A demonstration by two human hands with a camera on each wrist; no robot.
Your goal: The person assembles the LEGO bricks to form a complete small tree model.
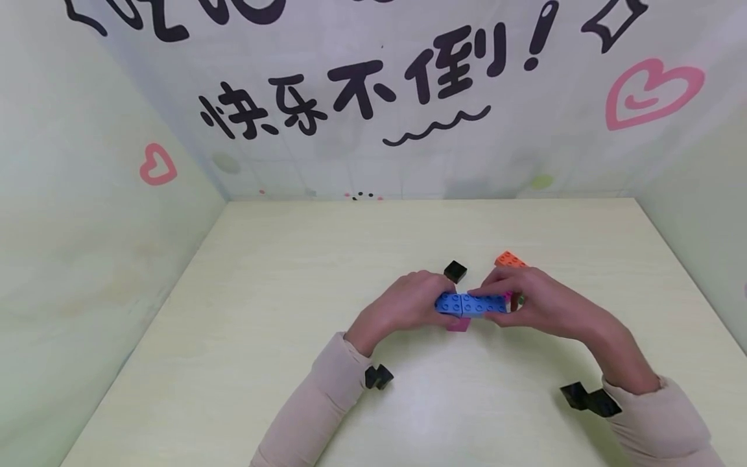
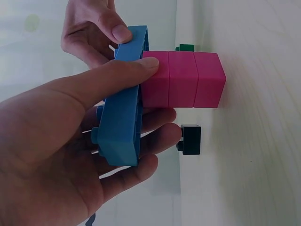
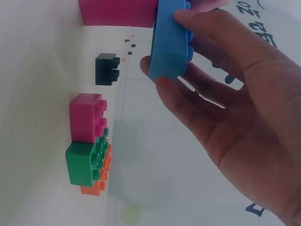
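Note:
Two blue toy bricks [image 1: 482,305] lie end to end in a row, studs up, across the top of a pink brick stack [image 2: 183,79] of three. My left hand [image 1: 411,301] grips the row's left end; in the left wrist view its thumb lies over the blue side with the tip on the top pink brick, fingers curled along the far side. At the right end, my right hand [image 1: 543,298] pinches the blue row between thumb and fingers, as the right wrist view shows. Only the front of the pink stack's lower part shows in the head view.
Behind the hands sits a black brick [image 1: 455,271] on the table [image 1: 292,259]. An orange brick [image 1: 509,259], a green brick [image 3: 81,162] and a loose pink brick [image 3: 84,117] lie together near the right hand. A printed backdrop [image 1: 350,162] stands behind the table.

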